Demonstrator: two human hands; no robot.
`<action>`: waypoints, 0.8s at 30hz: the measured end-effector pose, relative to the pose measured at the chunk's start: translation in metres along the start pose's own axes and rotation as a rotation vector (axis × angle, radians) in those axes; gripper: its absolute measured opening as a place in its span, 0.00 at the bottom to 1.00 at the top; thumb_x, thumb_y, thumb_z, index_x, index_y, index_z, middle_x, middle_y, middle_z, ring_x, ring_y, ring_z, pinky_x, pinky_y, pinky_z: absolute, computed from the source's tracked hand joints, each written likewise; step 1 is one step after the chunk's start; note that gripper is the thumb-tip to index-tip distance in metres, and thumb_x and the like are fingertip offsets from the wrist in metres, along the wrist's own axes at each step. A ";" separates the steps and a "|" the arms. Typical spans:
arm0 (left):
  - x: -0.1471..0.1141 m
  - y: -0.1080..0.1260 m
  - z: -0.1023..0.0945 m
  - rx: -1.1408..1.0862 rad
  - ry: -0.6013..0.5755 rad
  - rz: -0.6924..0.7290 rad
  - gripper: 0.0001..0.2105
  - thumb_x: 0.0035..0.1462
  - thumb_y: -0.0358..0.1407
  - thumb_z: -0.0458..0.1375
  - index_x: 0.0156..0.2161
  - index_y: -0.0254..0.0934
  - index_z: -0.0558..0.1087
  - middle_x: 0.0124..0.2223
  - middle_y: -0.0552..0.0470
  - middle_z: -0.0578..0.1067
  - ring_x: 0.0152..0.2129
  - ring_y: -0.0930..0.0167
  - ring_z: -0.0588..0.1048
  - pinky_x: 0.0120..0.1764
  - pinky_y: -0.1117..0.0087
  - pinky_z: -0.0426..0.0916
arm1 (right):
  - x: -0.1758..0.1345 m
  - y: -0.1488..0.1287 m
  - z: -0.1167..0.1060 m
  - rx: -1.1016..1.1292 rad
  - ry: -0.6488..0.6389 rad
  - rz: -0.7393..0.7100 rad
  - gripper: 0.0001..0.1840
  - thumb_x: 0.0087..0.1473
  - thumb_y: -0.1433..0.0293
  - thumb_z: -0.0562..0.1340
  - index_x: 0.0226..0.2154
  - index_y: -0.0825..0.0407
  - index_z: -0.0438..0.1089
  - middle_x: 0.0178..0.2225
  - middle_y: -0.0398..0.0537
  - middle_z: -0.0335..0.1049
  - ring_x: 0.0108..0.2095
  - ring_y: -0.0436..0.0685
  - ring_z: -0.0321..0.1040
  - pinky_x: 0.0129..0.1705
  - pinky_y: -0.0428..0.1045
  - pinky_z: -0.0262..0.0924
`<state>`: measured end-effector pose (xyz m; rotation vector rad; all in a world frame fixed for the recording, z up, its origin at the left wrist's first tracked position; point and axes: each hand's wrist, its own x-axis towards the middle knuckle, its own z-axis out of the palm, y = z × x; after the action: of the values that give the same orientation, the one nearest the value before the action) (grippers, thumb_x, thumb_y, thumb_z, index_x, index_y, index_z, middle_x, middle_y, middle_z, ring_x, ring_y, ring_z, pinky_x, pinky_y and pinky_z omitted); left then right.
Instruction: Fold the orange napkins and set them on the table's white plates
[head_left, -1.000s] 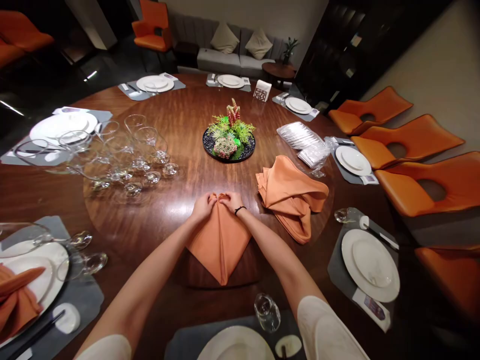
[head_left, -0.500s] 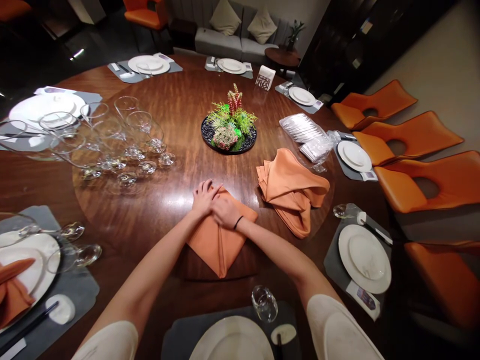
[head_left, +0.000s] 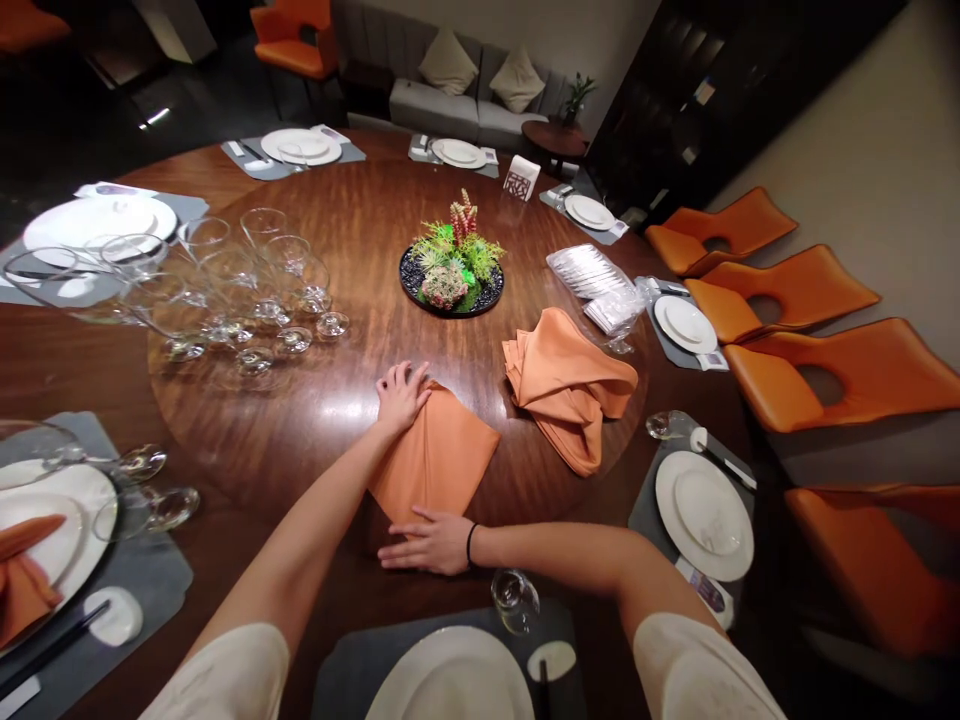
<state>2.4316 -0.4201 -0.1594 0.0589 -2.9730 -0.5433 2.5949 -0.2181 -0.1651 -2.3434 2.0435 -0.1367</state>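
Shifted right hand (head_left: 439,545) from beside left hand (head_left: 401,400) to lower corner of squarish folded orange cloth napkin (head_left: 442,445); found fingers (head_left: 401,553) extended, grasping nothing; inferred fold-smoothing.

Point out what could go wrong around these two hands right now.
The right hand is close to the drinking glass; drawing back might tip it. The orange napkin might crease unevenly under the left hand at its far edge and the right at its near end. The stemmed glasses stand crowded, so one bump might topple several.
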 end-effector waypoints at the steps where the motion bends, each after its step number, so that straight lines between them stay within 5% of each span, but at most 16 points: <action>1: -0.002 0.002 -0.004 -0.005 0.018 0.001 0.28 0.62 0.47 0.49 0.65 0.42 0.56 0.65 0.35 0.56 0.59 0.52 0.53 0.54 0.46 0.51 | -0.001 -0.003 -0.004 0.003 -0.006 -0.068 0.23 0.64 0.63 0.50 0.60 0.36 0.60 0.67 0.29 0.44 0.69 0.56 0.33 0.68 0.64 0.35; 4: -0.019 0.001 -0.026 -0.039 0.042 0.095 0.26 0.63 0.46 0.48 0.62 0.37 0.61 0.62 0.35 0.61 0.58 0.54 0.57 0.54 0.49 0.52 | -0.013 0.002 -0.028 0.109 -0.006 -0.099 0.24 0.64 0.60 0.50 0.61 0.39 0.59 0.67 0.36 0.46 0.69 0.54 0.34 0.67 0.60 0.39; 8: -0.066 -0.031 -0.058 -0.100 -0.254 0.525 0.22 0.63 0.48 0.47 0.55 0.40 0.68 0.55 0.40 0.71 0.54 0.59 0.65 0.54 0.57 0.57 | -0.054 0.035 -0.060 0.277 -0.021 0.287 0.31 0.61 0.58 0.54 0.64 0.51 0.55 0.67 0.55 0.48 0.68 0.59 0.39 0.66 0.62 0.40; 11: -0.103 -0.062 -0.068 -0.093 -0.472 0.819 0.33 0.57 0.54 0.53 0.62 0.38 0.61 0.61 0.39 0.67 0.60 0.59 0.61 0.60 0.58 0.52 | -0.081 0.058 -0.062 0.307 -0.084 0.369 0.36 0.60 0.57 0.56 0.66 0.55 0.49 0.66 0.61 0.48 0.67 0.62 0.42 0.66 0.66 0.34; 14: -0.125 -0.077 -0.065 -0.035 -0.477 0.888 0.38 0.57 0.52 0.54 0.67 0.35 0.52 0.66 0.37 0.60 0.64 0.59 0.55 0.64 0.56 0.44 | -0.084 0.063 -0.052 0.284 -0.112 0.306 0.34 0.61 0.60 0.54 0.65 0.55 0.50 0.66 0.59 0.48 0.67 0.61 0.44 0.67 0.65 0.33; 19: -0.147 -0.064 -0.059 -0.024 -0.471 0.940 0.26 0.63 0.33 0.49 0.66 0.42 0.56 0.65 0.42 0.62 0.64 0.65 0.56 0.63 0.60 0.48 | -0.058 0.032 -0.043 0.248 -0.072 0.150 0.29 0.58 0.67 0.55 0.62 0.52 0.57 0.65 0.55 0.54 0.66 0.60 0.46 0.65 0.62 0.39; 24: -0.181 -0.032 -0.053 -0.019 -0.432 1.091 0.20 0.64 0.31 0.49 0.60 0.46 0.65 0.59 0.44 0.70 0.56 0.66 0.66 0.54 0.63 0.58 | -0.045 0.006 -0.034 0.227 -0.090 0.137 0.25 0.59 0.64 0.56 0.58 0.50 0.62 0.60 0.55 0.62 0.61 0.61 0.55 0.61 0.61 0.47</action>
<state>2.6180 -0.4578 -0.1411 -1.7171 -2.7350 -0.4292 2.5801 -0.1735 -0.1334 -2.0337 2.0196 -0.2406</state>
